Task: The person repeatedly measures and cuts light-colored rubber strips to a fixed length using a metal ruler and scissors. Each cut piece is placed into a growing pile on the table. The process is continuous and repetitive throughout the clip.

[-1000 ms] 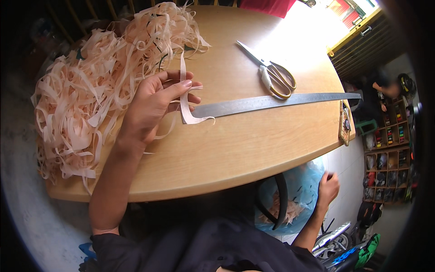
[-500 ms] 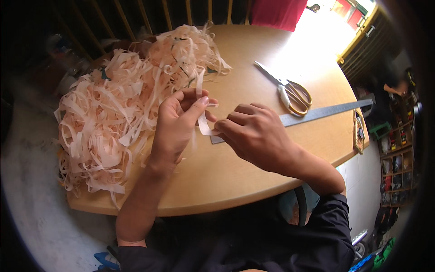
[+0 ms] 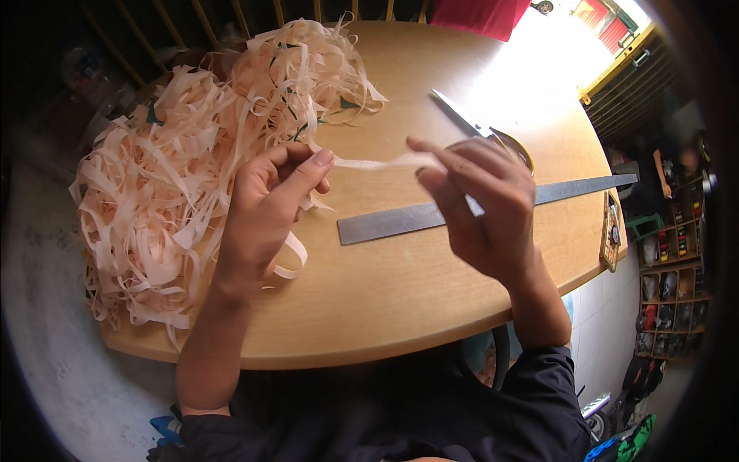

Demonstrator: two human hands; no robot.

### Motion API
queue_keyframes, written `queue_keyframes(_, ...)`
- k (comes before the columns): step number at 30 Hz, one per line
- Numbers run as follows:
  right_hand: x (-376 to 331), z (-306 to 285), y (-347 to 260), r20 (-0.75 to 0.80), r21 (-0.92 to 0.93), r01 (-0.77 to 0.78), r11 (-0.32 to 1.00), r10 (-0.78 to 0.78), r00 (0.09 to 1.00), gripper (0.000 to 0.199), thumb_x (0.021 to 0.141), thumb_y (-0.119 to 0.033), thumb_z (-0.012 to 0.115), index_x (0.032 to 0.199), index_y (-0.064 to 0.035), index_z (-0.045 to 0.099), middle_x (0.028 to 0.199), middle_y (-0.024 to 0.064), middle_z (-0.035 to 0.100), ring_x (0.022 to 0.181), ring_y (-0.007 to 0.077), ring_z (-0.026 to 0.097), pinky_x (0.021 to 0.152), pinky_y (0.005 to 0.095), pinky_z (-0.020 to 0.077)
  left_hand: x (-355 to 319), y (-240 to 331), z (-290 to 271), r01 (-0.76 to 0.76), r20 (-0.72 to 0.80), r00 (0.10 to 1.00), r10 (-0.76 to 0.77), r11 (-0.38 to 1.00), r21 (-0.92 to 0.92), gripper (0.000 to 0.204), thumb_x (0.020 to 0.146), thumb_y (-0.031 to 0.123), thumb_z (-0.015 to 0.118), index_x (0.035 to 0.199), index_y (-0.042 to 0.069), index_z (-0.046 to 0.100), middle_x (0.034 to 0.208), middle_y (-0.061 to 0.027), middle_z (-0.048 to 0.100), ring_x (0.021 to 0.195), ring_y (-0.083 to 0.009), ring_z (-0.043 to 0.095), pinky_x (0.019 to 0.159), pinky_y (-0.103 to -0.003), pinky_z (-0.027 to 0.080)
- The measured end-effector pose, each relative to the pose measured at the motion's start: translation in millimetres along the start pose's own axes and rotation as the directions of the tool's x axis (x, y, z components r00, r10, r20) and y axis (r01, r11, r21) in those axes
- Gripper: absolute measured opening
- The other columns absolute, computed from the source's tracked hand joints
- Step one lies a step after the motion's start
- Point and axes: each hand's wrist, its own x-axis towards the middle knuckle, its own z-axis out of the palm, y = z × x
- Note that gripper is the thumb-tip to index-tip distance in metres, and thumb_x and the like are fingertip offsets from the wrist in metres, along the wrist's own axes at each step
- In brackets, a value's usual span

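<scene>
A pale peach fabric strip (image 3: pixel 362 164) stretches nearly level between my hands above the table. My left hand (image 3: pixel 269 200) is closed, pinching the strip between thumb and bent fingers, beside a big tangled heap of similar strips (image 3: pixel 177 177). A loop of strip hangs beneath that hand. My right hand (image 3: pixel 489 204) is raised and smeared by motion; the strip runs in between its thumb and fingers, and the exact grip is blurred. Under the right hand a steel ruler (image 3: pixel 385 225) lies across the table. Scissors (image 3: pixel 462 115) lie beyond it, their handles partly hidden by that hand.
The wooden table (image 3: pixel 369 308) has a curved near edge. A small framed object (image 3: pixel 610 231) lies at its right edge. Dark bars with yellow edges line the far side, with a red cloth (image 3: pixel 477 17) there. Shelving (image 3: pixel 673 285) and another person's arm (image 3: pixel 662 173) show at right.
My hands have drawn apart: the right moved up and to the right, the left slightly left. The strip, bent between them before, is now stretched out. The view has shifted slightly.
</scene>
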Motion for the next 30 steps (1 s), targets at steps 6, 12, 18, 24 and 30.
queue_keyframes(6,2,0,11,-0.245,0.088,0.07,0.994,-0.047,0.968,0.012,0.093,-0.004,0.075,0.102,0.0036,0.078,0.075,0.0117,0.067,0.062,0.0227,0.062,0.056,0.0327,0.0461,-3,-7,3,-0.019,0.046,0.999,0.023,0.998,-0.068,0.014,0.101,0.02,0.072,0.103,0.007,0.07,0.085,0.0037,0.065,0.07,-0.0009,0.05,0.059,-0.019,0.034)
queue_keyframes(12,-5,-10,4,-0.344,-0.083,0.148,0.986,-0.167,0.924,0.011,0.097,-0.003,0.07,0.101,0.0054,0.075,0.084,0.0183,0.072,0.074,0.0268,0.07,0.065,0.0332,0.0539,1,-19,11,-0.416,-0.012,0.805,0.593,0.579,0.702,0.015,0.095,0.009,0.074,0.108,0.006,0.069,0.094,-0.0033,0.068,0.085,-0.0137,0.062,0.079,-0.028,0.049)
queue_keyframes(18,-9,-19,9,-0.459,-0.095,0.292,0.952,-0.302,0.835,0.021,0.11,-0.004,0.049,0.118,0.014,0.058,0.097,0.031,0.073,0.094,0.0389,0.075,0.079,0.0423,0.0629,12,-29,8,-0.588,0.372,0.668,0.644,0.15,0.795,0.028,0.093,0.01,0.073,0.12,0.004,0.069,0.13,-0.0154,0.063,0.126,-0.0325,0.056,0.106,-0.044,0.045)
queue_keyframes(24,-14,-40,9,-0.672,-0.119,-0.116,0.986,0.007,0.74,0.055,0.117,-0.033,0.032,0.126,0.0123,0.062,0.105,0.0249,0.076,0.082,0.0273,0.078,0.066,0.0337,0.0625,30,-50,-4,-0.407,0.342,0.804,0.487,0.031,0.913,0.043,0.102,0.027,0.067,0.136,0.001,0.062,0.148,-0.0212,0.055,0.145,-0.0384,0.044,0.119,-0.049,0.036)
queue_keyframes(30,-2,-58,18,-0.838,-0.206,-0.271,0.94,-0.027,0.545,0.056,0.116,-0.037,0.035,0.126,0.0084,0.066,0.097,0.0212,0.078,0.075,0.0259,0.079,0.061,0.0311,0.0637,40,-41,-22,-0.278,0.169,0.854,0.492,0.157,0.948,0.061,0.106,0.045,0.06,0.14,-0.006,0.058,0.146,-0.0264,0.055,0.142,-0.0427,0.045,0.122,-0.051,0.034)
